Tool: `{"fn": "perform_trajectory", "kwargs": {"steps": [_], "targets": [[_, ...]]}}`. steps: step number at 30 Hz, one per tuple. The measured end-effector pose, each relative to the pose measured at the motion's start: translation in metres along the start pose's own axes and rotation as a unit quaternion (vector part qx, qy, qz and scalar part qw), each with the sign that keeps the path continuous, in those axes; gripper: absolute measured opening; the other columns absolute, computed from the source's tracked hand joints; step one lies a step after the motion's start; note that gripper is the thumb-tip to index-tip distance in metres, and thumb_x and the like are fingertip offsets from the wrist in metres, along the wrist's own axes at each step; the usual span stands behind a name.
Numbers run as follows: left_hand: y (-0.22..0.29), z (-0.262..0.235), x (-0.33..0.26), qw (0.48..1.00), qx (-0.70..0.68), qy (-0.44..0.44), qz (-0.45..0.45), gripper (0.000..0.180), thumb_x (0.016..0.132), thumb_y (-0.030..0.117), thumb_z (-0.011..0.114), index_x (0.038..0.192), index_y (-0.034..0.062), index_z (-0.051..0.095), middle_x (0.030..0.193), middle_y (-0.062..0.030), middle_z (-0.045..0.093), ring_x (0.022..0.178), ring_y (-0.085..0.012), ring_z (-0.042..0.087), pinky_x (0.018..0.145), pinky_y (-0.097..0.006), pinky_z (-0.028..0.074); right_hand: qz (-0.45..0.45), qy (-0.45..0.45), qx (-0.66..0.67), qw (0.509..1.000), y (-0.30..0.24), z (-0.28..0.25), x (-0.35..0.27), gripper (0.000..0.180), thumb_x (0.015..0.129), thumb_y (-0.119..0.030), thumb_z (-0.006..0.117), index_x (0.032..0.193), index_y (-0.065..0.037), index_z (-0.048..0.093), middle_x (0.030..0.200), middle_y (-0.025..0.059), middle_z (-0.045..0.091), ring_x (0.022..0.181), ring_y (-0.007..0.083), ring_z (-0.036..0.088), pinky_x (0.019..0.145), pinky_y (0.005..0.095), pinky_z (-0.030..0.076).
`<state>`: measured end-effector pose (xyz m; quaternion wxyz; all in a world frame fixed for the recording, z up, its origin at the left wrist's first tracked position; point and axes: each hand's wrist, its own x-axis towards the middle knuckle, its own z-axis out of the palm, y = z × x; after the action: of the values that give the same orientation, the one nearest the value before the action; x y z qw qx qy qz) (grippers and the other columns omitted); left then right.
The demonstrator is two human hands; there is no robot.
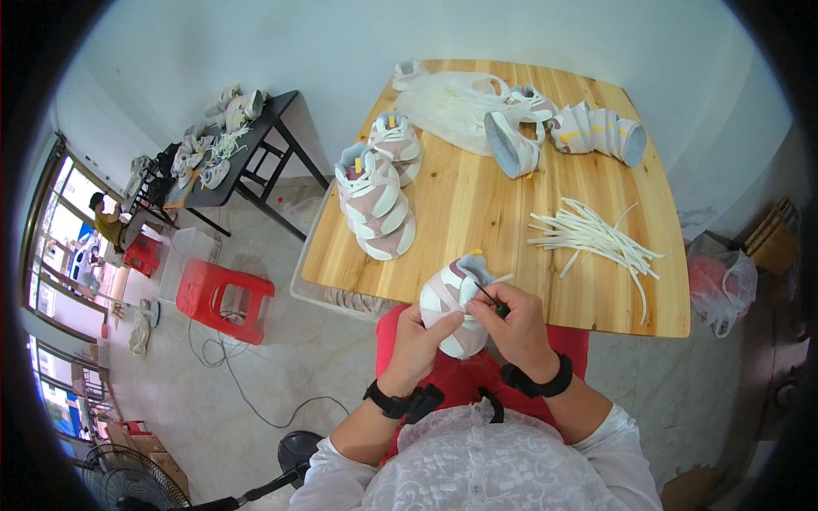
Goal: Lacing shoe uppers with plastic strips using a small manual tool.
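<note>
A white and pink shoe upper (437, 298) with a yellow tab rests over my lap at the table's near edge. My left hand (414, 345) is closed on its left side, thumb pressed on the white front part. In my right hand (517, 330) is a thin dark tool with a green handle (503, 311), its slim shaft pointing toward the upper's opening. The fingertips of that hand also touch the upper by the lace holes. A short end of white lace (503, 278) sticks out there. Loose white laces (596, 238) lie in a heap on the wooden table (460, 204), to the right.
Stacked shoe uppers (375, 200) stand on the table's left; more uppers (596, 132) and a plastic bag (452, 111) lie at the back. Left are a red stool (223, 294), a floor cable (247, 396), a fan (132, 477) and a dark table (247, 145) with shoes. A person sits far left.
</note>
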<state>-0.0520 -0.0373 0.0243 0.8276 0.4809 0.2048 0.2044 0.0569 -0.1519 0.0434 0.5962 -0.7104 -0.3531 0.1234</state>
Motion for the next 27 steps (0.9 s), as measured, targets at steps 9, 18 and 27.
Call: {"fn": "perform_trajectory", "kwargs": {"steps": [9,18,27], "targets": [[0.004,0.001,0.005,0.999,0.015,-0.028,-0.012,0.025,0.083,0.006,0.064,0.108,0.0000,0.061,0.101,-0.0059,0.064,0.090,-0.0123,0.060,0.079,-0.029,0.048,0.055,-0.038,0.001,0.998,-0.002,-0.010,0.004,0.019,0.075,-0.016,0.069,0.081,0.001,0.062,0.062,0.0055,0.057,0.055,0.0098,0.050,0.053,0.0267,0.042],[0.006,0.000,0.005,0.997,0.068,-0.041,0.016,0.024,0.085,0.008,0.063,0.107,-0.0007,0.061,0.099,-0.0058,0.065,0.086,-0.0107,0.060,0.077,-0.027,0.048,0.052,-0.068,0.000,0.996,-0.003,-0.013,0.003,0.020,0.076,-0.017,0.068,0.081,0.002,0.062,0.062,0.0061,0.057,0.056,0.0099,0.052,0.054,0.0263,0.043],[0.007,0.004,0.005,0.997,0.069,-0.024,0.023,0.024,0.084,0.008,0.064,0.107,-0.0003,0.061,0.098,-0.0044,0.065,0.085,-0.0101,0.060,0.075,-0.027,0.048,0.047,0.007,0.166,0.985,0.009,0.000,-0.006,0.024,0.076,-0.010,0.070,0.086,-0.002,0.051,0.072,0.0041,0.058,0.065,0.0083,0.053,0.058,0.0254,0.044]]}}
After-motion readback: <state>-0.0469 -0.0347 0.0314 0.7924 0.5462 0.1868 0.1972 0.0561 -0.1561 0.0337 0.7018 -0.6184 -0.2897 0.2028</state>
